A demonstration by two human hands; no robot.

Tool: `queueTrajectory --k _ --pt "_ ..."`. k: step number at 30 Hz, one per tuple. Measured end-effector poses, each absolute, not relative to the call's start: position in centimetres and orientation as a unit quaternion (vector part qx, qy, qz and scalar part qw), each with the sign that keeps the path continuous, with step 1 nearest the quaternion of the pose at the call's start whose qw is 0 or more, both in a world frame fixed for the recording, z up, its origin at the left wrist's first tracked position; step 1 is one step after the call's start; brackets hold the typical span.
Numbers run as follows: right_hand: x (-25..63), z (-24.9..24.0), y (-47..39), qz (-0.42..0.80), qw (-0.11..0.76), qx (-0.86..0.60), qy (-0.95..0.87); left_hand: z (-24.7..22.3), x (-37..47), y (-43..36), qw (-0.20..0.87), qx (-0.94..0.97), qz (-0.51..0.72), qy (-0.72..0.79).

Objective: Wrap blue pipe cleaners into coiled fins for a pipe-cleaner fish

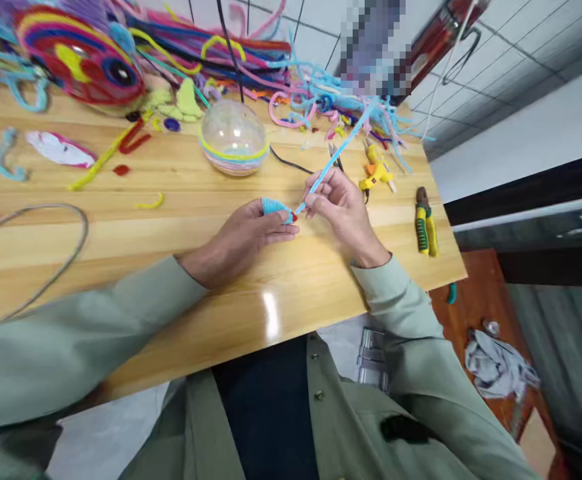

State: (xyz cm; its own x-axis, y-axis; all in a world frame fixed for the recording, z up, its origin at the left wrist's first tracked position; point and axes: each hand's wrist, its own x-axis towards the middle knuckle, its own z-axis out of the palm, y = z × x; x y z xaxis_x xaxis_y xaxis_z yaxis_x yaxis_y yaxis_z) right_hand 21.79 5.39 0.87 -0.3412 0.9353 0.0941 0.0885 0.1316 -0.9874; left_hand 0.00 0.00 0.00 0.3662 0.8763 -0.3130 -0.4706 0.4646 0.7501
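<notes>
Between the thumb and fingers of my left hand (243,239) is a small light-blue wound piece (273,207), with a red bit at its right tip. My right hand (339,208) pinches a long light-blue pipe cleaner (339,153), which slants up and to the right. Its lower end meets the tip of the wound piece or lies right beside it; I cannot tell which. Both hands are close together above the wooden table (211,300). Beyond them stands a clear plastic ball (235,130) with yellow, blue and pink bands around its lower half.
A yellow glue gun (377,170) and green-yellow pliers (425,223) lie to the right. Bundles of pipe cleaners (265,57) line the back. At the back left sits a colourful fish-like figure (81,60). A grey cable loop (83,230) curves along the left.
</notes>
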Motion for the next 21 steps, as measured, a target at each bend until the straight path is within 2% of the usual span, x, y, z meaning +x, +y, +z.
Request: queueTrajectory --k 21 --pt "21.72 0.0 4.44 0.493 0.394 -0.417 -0.654 0.23 0.08 -0.14 0.754 0.342 0.414 0.379"
